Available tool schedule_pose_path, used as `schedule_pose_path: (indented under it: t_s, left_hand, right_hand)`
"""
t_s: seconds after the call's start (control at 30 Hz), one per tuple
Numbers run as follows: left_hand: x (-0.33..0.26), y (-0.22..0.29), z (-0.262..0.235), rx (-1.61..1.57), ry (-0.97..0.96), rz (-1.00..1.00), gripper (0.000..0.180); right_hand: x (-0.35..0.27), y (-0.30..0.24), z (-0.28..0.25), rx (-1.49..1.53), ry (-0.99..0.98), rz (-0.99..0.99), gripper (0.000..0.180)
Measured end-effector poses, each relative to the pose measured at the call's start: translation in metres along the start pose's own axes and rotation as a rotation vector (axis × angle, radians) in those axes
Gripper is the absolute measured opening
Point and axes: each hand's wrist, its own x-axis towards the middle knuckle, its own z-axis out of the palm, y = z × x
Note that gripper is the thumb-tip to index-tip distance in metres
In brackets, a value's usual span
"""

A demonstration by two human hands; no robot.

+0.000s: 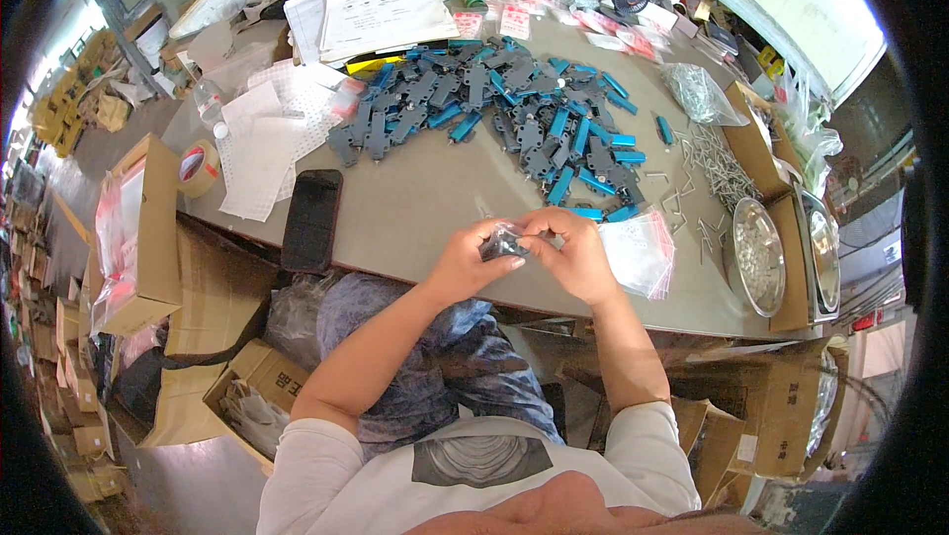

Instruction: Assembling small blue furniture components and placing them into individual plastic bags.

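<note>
Close together at the table's near edge, both my hands are closed on a small clear plastic bag (504, 241) with something dark inside. My left hand (463, 260) grips its left side, thumb along the bottom. With thumb and fingers, my right hand (571, 250) pinches the bag's right end. What exactly lies in the bag is partly hidden by my fingers. Right of my right hand is a stack of flat clear bags (638, 253) with red edges. Beyond my hands spreads a heap of dark grey and blue flat parts (474, 90).
A black phone (312, 221) lies at the table's left edge, near a tape roll (199, 167) and an open carton (148, 248). On the right are loose hex keys (720, 167), a metal bowl (759, 258) of small pieces and a carton (766, 139). Papers (386, 16) lie at the back.
</note>
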Motion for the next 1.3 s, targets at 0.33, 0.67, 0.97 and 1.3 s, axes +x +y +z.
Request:
schedule_pose_path:
  t_s: [0.33, 0.67, 0.97, 1.3]
  left_hand:
    - [0.001, -0.003, -0.003, -0.216, 0.204, -0.015, 0.019]
    - [-0.003, 0.016, -0.010, 0.011, 0.261, 0.207, 0.009]
    - [-0.012, 0.012, -0.013, -0.148, 0.233, 0.233, 0.007]
    - [-0.002, 0.004, 0.023, 0.012, 0.097, 0.057, 0.016]
  right_hand:
    - [0.001, 0.000, -0.001, 0.082, -0.041, 0.147, 0.010]
    - [0.010, -0.016, 0.002, -0.008, -0.154, 0.020, 0.016]
    - [-0.002, -0.016, -0.002, 0.003, -0.161, -0.034, 0.011]
    - [-0.098, -0.009, -0.054, 0.130, 0.195, 0.080, 0.008]
